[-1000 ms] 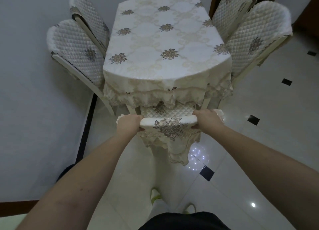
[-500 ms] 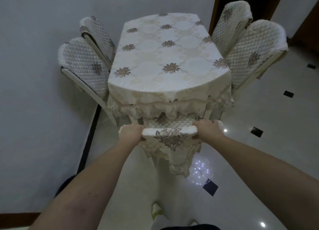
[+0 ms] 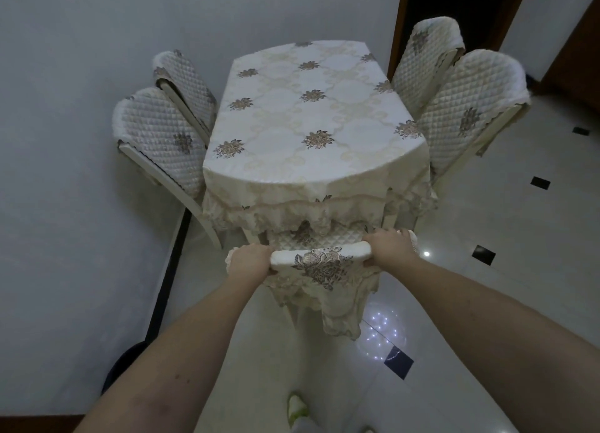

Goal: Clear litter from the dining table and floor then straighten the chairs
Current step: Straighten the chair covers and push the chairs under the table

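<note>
The dining table [image 3: 311, 160] wears a cream cloth with brown flower motifs, and I see no litter on it. At its near end stands a chair [image 3: 319, 259] in a quilted cream cover, pushed in under the cloth's fringe. My left hand [image 3: 248, 264] grips the left end of the chair's top rail. My right hand [image 3: 389, 247] grips the right end. The seat is hidden beneath the tablecloth.
Two covered chairs [image 3: 162, 137] lean in along the table's left side beside the grey wall. Two more chairs [image 3: 467, 108] stand on the right by a dark doorway [image 3: 454, 7]. White glossy floor tiles with small black insets [image 3: 398, 362] spread to the right. My foot [image 3: 297, 406] shows below.
The whole scene has slid lower in the frame as my head tilted up. Both hands keep their hold on the chair's top rail, and the chair stays tucked against the table.
</note>
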Available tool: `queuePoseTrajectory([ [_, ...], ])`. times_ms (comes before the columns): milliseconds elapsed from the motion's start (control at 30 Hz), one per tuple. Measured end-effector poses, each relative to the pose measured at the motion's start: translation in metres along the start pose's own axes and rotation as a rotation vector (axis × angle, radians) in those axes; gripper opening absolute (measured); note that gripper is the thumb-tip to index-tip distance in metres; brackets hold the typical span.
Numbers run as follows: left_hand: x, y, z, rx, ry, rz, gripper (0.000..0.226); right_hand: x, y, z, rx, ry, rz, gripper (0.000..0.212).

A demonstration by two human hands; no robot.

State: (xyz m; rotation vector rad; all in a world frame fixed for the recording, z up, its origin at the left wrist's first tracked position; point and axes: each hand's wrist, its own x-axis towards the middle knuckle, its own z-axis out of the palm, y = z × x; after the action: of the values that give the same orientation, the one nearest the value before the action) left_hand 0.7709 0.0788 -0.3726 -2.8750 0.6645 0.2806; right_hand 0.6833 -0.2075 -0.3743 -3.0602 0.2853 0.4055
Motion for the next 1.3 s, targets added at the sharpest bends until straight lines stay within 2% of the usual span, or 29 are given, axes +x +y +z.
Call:
queuePoseTrajectory([
  [800,0.005,-0.006,0.01,0.001,0.017,0.015,0.033,0.006,-0.001,0.014,0.08,0.102,0.009,0.041],
  [1000,0.004,-0.004,0.012,-0.02,0.016,-0.018,0.035,0.003,-0.002,0.014,0.12,0.082,0.019,0.044],
  [1167,-0.001,-0.002,0.031,-0.118,0.146,-0.068,0.046,-0.026,-0.007,0.023,0.221,0.201,-0.009,0.069],
  [1300,-0.02,0.002,0.04,-0.269,0.251,-0.014,0.076,-0.06,-0.007,0.04,0.262,0.297,-0.08,0.076],
])
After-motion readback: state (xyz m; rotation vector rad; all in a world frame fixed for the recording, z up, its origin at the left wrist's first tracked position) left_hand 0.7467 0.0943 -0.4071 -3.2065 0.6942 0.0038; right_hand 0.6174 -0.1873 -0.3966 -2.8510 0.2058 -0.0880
